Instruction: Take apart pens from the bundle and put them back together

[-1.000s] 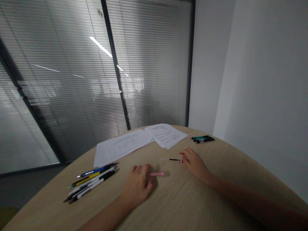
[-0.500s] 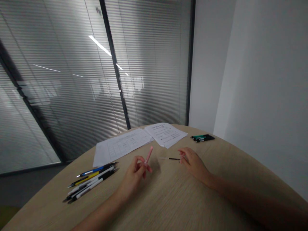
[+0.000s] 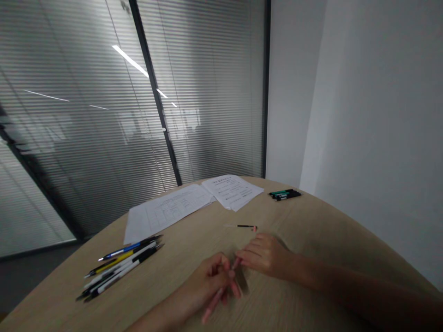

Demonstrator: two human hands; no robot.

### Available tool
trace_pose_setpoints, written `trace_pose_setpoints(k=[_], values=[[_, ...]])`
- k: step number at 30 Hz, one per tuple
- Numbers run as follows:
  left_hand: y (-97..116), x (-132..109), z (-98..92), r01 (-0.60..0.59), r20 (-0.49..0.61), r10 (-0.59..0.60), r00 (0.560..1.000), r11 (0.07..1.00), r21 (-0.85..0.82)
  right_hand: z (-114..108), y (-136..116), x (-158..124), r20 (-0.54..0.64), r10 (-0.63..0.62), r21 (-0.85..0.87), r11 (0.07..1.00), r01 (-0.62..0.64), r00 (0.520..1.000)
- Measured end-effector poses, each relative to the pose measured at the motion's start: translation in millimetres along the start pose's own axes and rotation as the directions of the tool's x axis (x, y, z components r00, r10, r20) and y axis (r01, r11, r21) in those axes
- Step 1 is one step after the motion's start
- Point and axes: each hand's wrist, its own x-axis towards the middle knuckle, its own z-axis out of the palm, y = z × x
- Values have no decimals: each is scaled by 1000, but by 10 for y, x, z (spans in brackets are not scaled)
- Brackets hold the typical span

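Hands at a wood table point(image 3: 321, 230) — left hand point(image 3: 207, 283) gripping pink tube point(image 3: 218, 297), right hand point(image 3: 265, 254) touching it — blinds point(image 3: 86, 138) behind.

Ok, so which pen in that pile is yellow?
The yellow pen, just below the blue pen; the rest are black and white.

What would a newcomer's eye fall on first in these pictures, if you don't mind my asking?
Probably the two hands on the wooden table: the left hand grips a pink pen, with the right hand reaching its upper end. Beyond them lie printed papers, with a bundle of pens to the left and dark markers to the right.
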Motion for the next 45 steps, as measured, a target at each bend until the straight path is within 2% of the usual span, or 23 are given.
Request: trace_pose_setpoints(k=[2, 4, 5, 7, 9, 11, 13, 18, 21, 23, 27, 29, 32, 36, 41, 45], values=[[15, -8, 21, -38, 23, 39, 999, 998, -47, 6, -11, -5, 46, 81, 40, 996, -83, 996], [23, 7, -2, -120, 6, 121, 993, 989, -82, 25, 6, -18, 96, 257, 113, 957, -267, 962], [23, 21, -29, -161, -26, 160, 987, 983, -87, 39, 24, -25, 133, 367, 153, 910, -385, 921], [15, 53, -105, -210, -130, 200, 971, 976, -67, 69, 68, -38, 215, 558, 229, 769, -597, 801], [3, 82, -188, -219, -261, 202, 944, 975, -39, 97, 114, -47, 289, 662, 307, 620, -722, 691], [-9, 103, -263, -208, -371, 190, 909, 978, -9, 120, 148, -53, 338, 697, 409, 497, -765, 633], [-22, 119, -320, -187, -435, 176, 883, 982, 17, 132, 167, -53, 370, 702, 504, 398, -766, 608], [-64, 151, -353, -152, -418, 157, 895, 987, 47, 93, 160, -7, 438, 696, 613, 231, -755, 569], [-70, 142, -313, -156, -391, 179, 903, 984, 90, 55, 140, 24, 430, 694, 624, 234, -745, 578], [-65, 125, -286, -162, -402, 192, 895, 981, 108, 46, 126, 22, 404, 694, 570, 320, -757, 596], [-66, 107, -283, -210, -450, 242, 860, 970, 121, 73, 110, -34, 295, 701, 302, 576, -759, 649], [-80, 115, -311, -239, -484, 254, 837, 967, 93, 95, 111, -65, 244, 712, 203, 626, -753, 658], [-104, 136, -368, -283, -535, 248, 807, 959, 16, 120, 116, -89, 208, 714, 147, 653, -743, 668], [-102, 147, -394, -286, -501, 233, 833, 958, -30, 120, 116, -75, 170, 657, 168, 715, -678, 735], [-85, 141, -348, -254, -476, 215, 853, 967, -17, 83, 122, -33, 45, 555, 188, 812, -552, 831], [-128, 171, -389, -270, -445, 214, 869, 961, -66, 65, 128, -31, 43, 499, 225, 839, -495, 866]])
